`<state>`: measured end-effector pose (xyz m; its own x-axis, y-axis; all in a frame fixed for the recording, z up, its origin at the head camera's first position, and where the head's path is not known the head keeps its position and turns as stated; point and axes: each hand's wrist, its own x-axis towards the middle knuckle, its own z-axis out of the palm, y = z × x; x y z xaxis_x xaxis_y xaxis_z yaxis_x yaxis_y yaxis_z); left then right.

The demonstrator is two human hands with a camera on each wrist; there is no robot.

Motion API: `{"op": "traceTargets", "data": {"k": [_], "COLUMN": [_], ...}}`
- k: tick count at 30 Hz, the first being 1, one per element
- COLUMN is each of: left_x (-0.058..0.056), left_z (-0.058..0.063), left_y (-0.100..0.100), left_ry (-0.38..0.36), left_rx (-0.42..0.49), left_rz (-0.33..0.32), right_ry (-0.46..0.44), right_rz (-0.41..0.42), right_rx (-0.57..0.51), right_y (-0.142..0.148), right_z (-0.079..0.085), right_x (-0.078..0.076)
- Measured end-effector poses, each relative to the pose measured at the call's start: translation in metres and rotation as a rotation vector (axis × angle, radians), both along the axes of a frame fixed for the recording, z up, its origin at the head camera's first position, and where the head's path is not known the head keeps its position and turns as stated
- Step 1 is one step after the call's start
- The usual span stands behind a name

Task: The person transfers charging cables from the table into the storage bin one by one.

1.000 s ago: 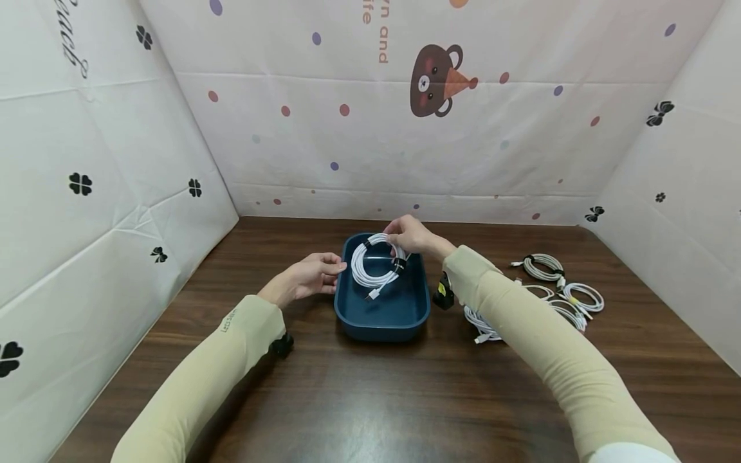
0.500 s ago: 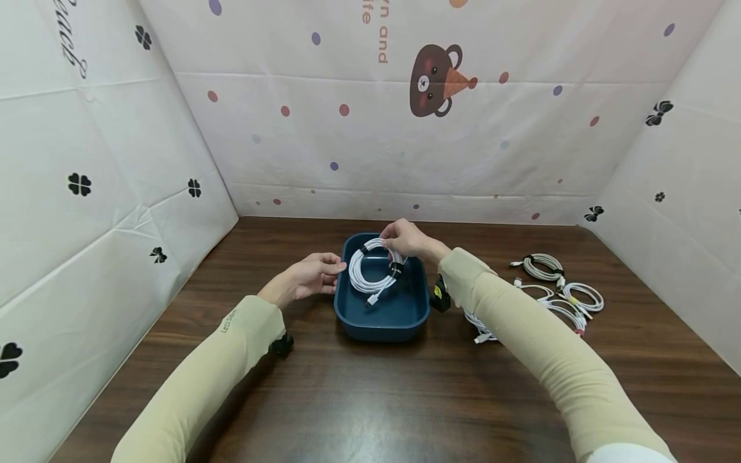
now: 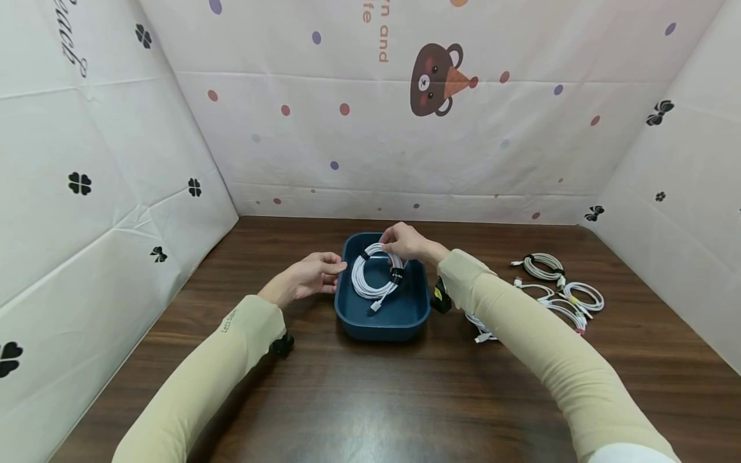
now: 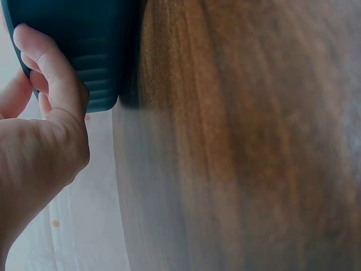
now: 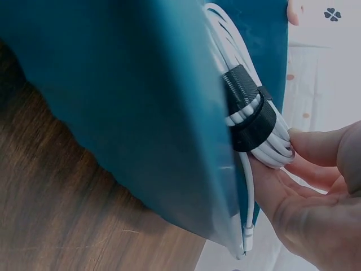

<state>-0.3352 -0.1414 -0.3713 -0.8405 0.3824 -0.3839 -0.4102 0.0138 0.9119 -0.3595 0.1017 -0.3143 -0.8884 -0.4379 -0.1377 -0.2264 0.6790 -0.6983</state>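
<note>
A coil of white charging cable (image 3: 363, 283), bound with black straps, hangs tilted in the dark blue plastic bin (image 3: 382, 328). My right hand (image 3: 405, 243) pinches the top of the coil between thumb and fingers at the bin's far right. In the right wrist view the thumb presses the cable loops (image 5: 273, 149) beside a black hook-and-loop strap (image 5: 254, 121). Against the bin's left side, my left hand (image 3: 309, 276) holds the rim with its fingertips. The left wrist view shows its fingers at the rim and outer wall (image 4: 96, 62). The cable's connector end (image 3: 375, 307) points toward me, inside the bin.
Several more coiled white cables lie right of the bin: one at the back (image 3: 543, 266), one with a yellow band (image 3: 583, 296), others partly behind my right sleeve (image 3: 521, 315). White printed sheets (image 3: 324, 141) stand around the brown wooden table (image 3: 347, 405).
The right hand has lowered the coiled cable a little deeper into the bin, and the connector end has sunk toward the bottom. My left hand stays at the rim.
</note>
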Motion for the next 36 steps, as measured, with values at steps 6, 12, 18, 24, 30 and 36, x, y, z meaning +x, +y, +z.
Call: {"op": "traceTargets", "data": {"k": [6, 12, 18, 24, 30, 36], "left_x": [0.000, 0.000, 0.000, 0.000, 0.001, 0.001], "left_z": [-0.001, -0.001, 0.000, 0.000, 0.002, 0.002], "left_y": [-0.001, 0.000, 0.000, 0.000, 0.001, 0.000], "left_ry": [0.007, 0.013, 0.016, 0.005, 0.001, 0.004], "left_rx": [-0.003, -0.007, -0.005, -0.007, -0.012, -0.013], "left_rz": [0.001, 0.001, -0.003, 0.001, 0.001, -0.003], "right_ry": [0.030, 0.111, 0.142, 0.128, 0.053, 0.054], "right_rz": [0.018, 0.042, 0.040, 0.028, 0.019, 0.019], "right_rx": [0.022, 0.095, 0.126, 0.113, 0.008, -0.063], "right_y": [0.001, 0.005, 0.008, 0.012, 0.016, 0.024], "right_z": [0.000, 0.002, 0.002, -0.002, 0.004, 0.011], "right_x": [-0.001, -0.001, -0.001, -0.002, 0.000, 0.002]}}
